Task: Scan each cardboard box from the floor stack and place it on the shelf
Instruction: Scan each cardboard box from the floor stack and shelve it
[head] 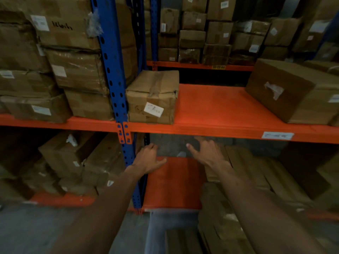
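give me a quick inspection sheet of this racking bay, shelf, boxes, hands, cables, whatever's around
surface: orange shelf at mid height, with a bare stretch between two boxes.
job's things: taped cardboard box with a white label stands at the shelf's left end beside the blue upright; a larger box lies at the right end. No scanner seen.
clutter: long flat cartons lie on the lower level at right; stacked boxes fill the left bay.
grippers: left hand and right hand both empty, fingers relaxed, reaching below the shelf beam.
cables: nothing seen.
surroundings: more racking with stacked boxes behind; grey floor below; picture blurred.
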